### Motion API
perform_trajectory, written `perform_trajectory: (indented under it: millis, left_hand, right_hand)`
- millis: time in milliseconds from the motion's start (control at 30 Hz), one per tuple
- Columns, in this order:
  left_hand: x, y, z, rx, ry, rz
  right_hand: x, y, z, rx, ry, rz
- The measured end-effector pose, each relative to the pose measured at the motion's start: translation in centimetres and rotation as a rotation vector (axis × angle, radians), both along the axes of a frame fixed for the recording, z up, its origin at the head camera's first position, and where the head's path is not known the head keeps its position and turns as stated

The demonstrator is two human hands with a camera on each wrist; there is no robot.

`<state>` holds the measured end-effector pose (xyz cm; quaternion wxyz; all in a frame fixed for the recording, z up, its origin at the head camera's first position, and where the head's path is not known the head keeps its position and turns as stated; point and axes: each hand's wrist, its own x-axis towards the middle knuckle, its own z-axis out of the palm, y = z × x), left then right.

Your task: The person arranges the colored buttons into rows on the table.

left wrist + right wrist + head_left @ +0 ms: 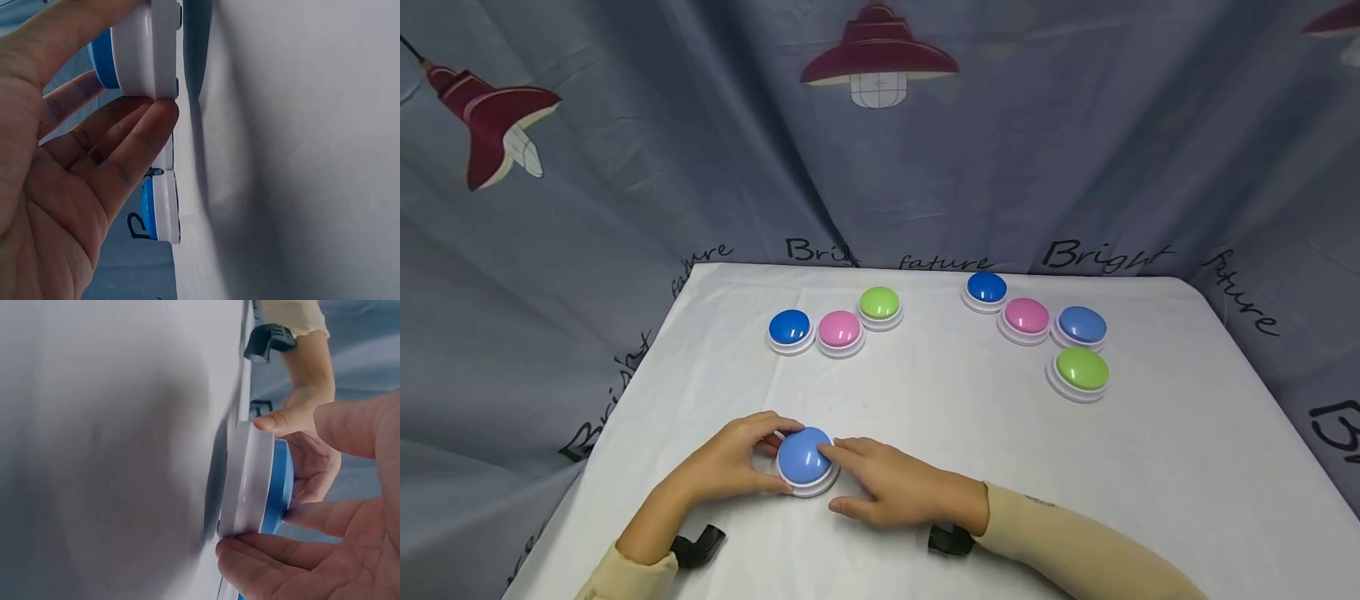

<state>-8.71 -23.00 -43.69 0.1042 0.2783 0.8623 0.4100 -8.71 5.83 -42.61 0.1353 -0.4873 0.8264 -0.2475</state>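
Note:
A light-blue push button [803, 457] with a round white base is between my hands near the front of the table. My left hand [741, 457] holds it by the base, thumb at the near edge and fingers at the far side. My right hand [898, 483] touches it from the right. Its index fingertip rests on the blue dome, and other fingertips meet the white base [247, 481] in the right wrist view; the thumb stands apart. The base appears slightly raised off the cloth, above a dark shadow.
At the back left stand a dark-blue button [789, 327], a pink one [839, 330] and a green one [879, 303]. Back right are another dark-blue [987, 288], pink [1026, 316], light-blue [1082, 324] and green button [1082, 369]. A grey curtain [1037, 150] hangs behind the white-covered table [1150, 467].

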Motion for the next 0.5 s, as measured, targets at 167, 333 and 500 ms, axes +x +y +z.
perform_trajectory:
  millis: [167, 333, 500]
  left_hand:
    - [0.26, -0.06, -0.16, 0.009, -0.011, -0.013]
    - [0.43, -0.12, -0.15, 0.008, -0.012, -0.023]
    - [0.61, -0.18, -0.14, 0.018, -0.024, -0.028]
  right_hand:
    - [0.35, 0.07, -0.1, 0.002, -0.007, 0.017]
    - [0.65, 0.04, -0.23, 0.007, -0.015, 0.023]
    - [0.94, 0.04, -0.37, -0.001, 0.006, 0.033]
